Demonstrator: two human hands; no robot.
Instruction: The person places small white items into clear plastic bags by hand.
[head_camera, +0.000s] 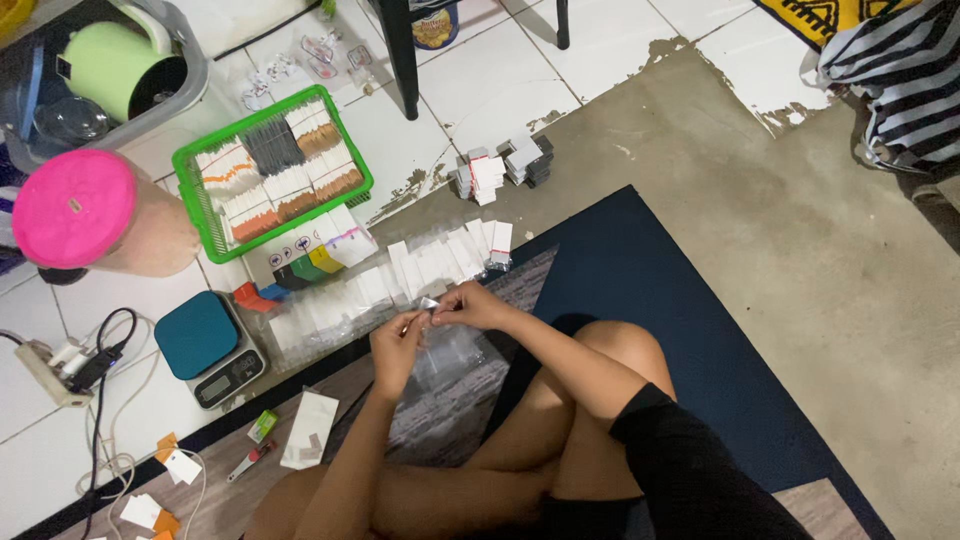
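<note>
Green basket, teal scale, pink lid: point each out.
green basket (352, 150): head view, on its right rim.
teal scale (197, 335): head view, middle of its weighing platform.
pink lid (73, 207): head view, centre of its top.

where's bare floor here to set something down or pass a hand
Free: the grey concrete right of the blue mat, and the mat's strip beside the knee. Crowded: around both hands, with packet rows, green basket, teal scale and cables at left.
</note>
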